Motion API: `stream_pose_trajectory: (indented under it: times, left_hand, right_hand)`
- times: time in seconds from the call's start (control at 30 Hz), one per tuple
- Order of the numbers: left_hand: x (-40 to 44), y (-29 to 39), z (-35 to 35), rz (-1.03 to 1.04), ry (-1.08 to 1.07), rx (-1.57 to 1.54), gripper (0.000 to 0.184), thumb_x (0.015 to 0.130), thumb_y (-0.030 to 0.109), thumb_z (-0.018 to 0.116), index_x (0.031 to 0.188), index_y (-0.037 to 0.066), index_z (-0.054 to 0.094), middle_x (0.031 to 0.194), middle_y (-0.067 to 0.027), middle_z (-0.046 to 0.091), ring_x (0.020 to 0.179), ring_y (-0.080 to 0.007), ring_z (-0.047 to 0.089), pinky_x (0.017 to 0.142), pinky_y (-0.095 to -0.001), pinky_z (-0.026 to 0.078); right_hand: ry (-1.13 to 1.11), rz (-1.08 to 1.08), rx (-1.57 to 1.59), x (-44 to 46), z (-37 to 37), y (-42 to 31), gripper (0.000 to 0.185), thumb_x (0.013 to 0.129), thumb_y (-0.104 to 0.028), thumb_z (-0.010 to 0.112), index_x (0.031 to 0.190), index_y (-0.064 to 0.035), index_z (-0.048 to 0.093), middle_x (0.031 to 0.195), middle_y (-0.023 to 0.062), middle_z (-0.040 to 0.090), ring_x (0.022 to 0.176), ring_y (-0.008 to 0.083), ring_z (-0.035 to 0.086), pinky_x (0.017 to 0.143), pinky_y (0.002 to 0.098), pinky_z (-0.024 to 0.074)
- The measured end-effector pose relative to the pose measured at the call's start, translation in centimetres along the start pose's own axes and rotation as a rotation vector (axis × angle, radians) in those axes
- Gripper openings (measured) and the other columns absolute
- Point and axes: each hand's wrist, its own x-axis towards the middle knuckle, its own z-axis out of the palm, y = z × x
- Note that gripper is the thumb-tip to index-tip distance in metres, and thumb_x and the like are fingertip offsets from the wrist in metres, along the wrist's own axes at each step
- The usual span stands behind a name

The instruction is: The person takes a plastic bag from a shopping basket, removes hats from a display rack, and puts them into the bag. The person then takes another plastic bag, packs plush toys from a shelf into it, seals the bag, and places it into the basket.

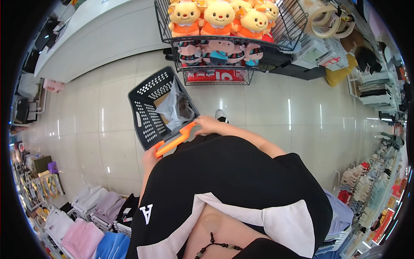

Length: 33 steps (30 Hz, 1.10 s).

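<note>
A dark grey plastic basket [148, 108] with perforated walls is held in front of my body, left of centre. Its orange handle [174, 143] lies along the side nearest me. My left hand [151, 156] is closed at the handle's lower left end. Around its upper right end, by the basket's corner, the fingers of my right hand [207, 124] are closed. Inside the basket lie a crumpled clear plastic bag [174, 105] and a brown cardboard piece [161, 105] partly under it.
A black wire rack [172, 41] of yellow and pink plush toys [220, 17] stands ahead. A white counter [99, 32] runs along the upper left. Folded clothes [82, 237] lie lower left; hanging clothes [366, 185] line the right. A white shoe [221, 115] shows on the tiled floor [267, 108].
</note>
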Motion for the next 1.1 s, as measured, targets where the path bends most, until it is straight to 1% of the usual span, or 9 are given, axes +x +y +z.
stream_pose_trajectory:
  times: [0.1,0.23,0.3,0.43,0.57,0.63,0.83,0.97,1.1]
  left_hand:
    - [0.2,-2.5,-0.4,-0.001,0.033,0.135,0.028,0.062,0.009,0.068,0.089,0.008,0.062,0.077,-0.0106,0.06,0.079,-0.0296,0.059,0.069,-0.0396,0.046]
    - [0.5,-3.3,-1.1,-0.036,0.046,0.322,0.024,0.061,0.013,0.069,0.083,0.01,0.06,0.08,-0.0078,0.058,0.086,-0.027,0.056,0.073,-0.0384,0.043]
    - [0.9,-1.5,-1.7,0.048,0.025,0.3,0.024,0.062,0.014,0.069,0.084,0.009,0.059,0.081,-0.0079,0.058,0.086,-0.0274,0.056,0.073,-0.0386,0.043]
    - [2.7,1.3,0.7,0.297,-0.017,0.077,0.021,0.067,0.018,0.065,0.085,0.009,0.058,0.082,-0.0081,0.057,0.086,-0.0279,0.056,0.072,-0.039,0.043]
    - [5.6,5.8,1.1,0.252,-0.174,-0.066,0.02,0.072,0.02,0.06,0.088,0.008,0.058,0.08,-0.009,0.057,0.085,-0.0291,0.057,0.073,-0.0395,0.043]
    - [6.1,8.1,0.2,0.047,-0.272,-0.04,0.02,0.073,0.021,0.058,0.088,0.007,0.06,0.079,-0.01,0.058,0.084,-0.0304,0.057,0.076,-0.0404,0.042]
    - [6.2,5.7,2.4,0.0,-0.3,0.155,0.018,0.073,0.02,0.058,0.084,0.007,0.062,0.079,-0.01,0.059,0.084,-0.0303,0.057,0.077,-0.0431,0.04]
    - [6.0,5.1,3.6,-0.04,-0.293,0.211,0.017,0.072,0.019,0.058,0.082,0.007,0.063,0.078,-0.01,0.06,0.084,-0.0303,0.057,0.078,-0.0445,0.04]
    - [6.4,7.7,3.0,-0.122,-0.27,0.422,0.012,0.069,0.013,0.057,0.075,0.008,0.066,0.083,-0.0087,0.062,0.089,-0.0286,0.057,0.087,-0.0476,0.037]
  right_hand:
    - [-0.015,0.28,-0.087,-2.1,2.7,9.0,0.051,0.07,-0.043,0.068,0.107,-0.009,0.06,0.104,0.0156,0.06,0.101,0.0323,0.056,0.084,0.0415,0.0457]
    - [-0.359,0.71,-0.086,-5.8,1.2,19.3,0.05,0.074,-0.04,0.063,0.111,-0.0061,0.058,0.103,0.0179,0.062,0.097,0.0303,0.06,0.079,0.0431,0.049]
    - [-0.155,1.077,0.391,-7.3,-2.6,20.5,0.05,0.077,-0.041,0.062,0.114,-0.0077,0.054,0.104,0.0134,0.061,0.091,0.0287,0.061,0.074,0.048,0.0488]
    - [0.559,0.957,0.862,-7.0,-10.2,24.1,0.04,0.08,-0.04,0.06,0.105,-0.009,0.053,0.095,0.0076,0.061,0.078,0.022,0.061,0.067,0.0432,0.0488]
    - [1.037,0.568,1.109,-4.8,-22.8,21.3,0.022,0.084,-0.021,0.06,0.097,-0.0042,0.056,0.08,0.0095,0.063,0.066,0.0175,0.061,0.055,0.0288,0.0492]
    - [1.173,0.41,1.072,-3.6,-28.2,20.4,0.015,0.086,-0.015,0.058,0.094,-0.002,0.056,0.078,0.01,0.063,0.061,0.0163,0.061,0.049,0.0248,0.0482]
    - [1.192,0.31,0.828,0.0,-39.6,24.1,0.016,0.085,-0.014,0.057,0.094,0.0004,0.056,0.074,0.0086,0.062,0.056,0.0159,0.061,0.046,0.0254,0.0494]
    - [1.253,0.44,0.58,2.6,-42.8,29.4,0.04,0.079,-0.024,0.066,0.108,0.0018,0.055,0.093,0.0104,0.061,0.074,0.0157,0.06,0.055,0.0254,0.0461]
    - [0.924,0.546,1.011,4.1,-44.5,32.1,0.055,0.08,-0.042,0.066,0.12,-0.0077,0.05,0.109,0.0073,0.057,0.091,0.0168,0.056,0.07,0.0315,0.0439]
